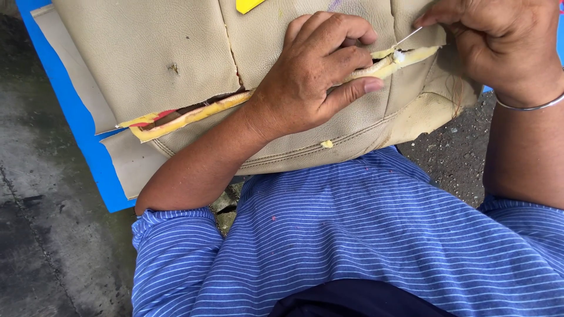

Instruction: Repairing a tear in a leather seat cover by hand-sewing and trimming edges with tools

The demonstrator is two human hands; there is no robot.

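A beige leather seat cover [147, 58] lies across my lap, split by a long tear [194, 114] with yellow foam showing through it. My left hand [317, 70] presses down on the cover and pinches the tear's edges together near its right end. At the upper right, my right hand [499, 41] pinches a thin needle [408, 37] whose tip meets the foam edge of the tear. A metal bangle [529, 107] circles my right wrist.
A blue board [82, 135] lies under the cover at the left. Wet dark concrete ground [41, 223] is at the left, gravelly ground [452, 158] at the right. My blue striped shirt [364, 235] fills the bottom. A yellow scrap [247, 4] sits at the top edge.
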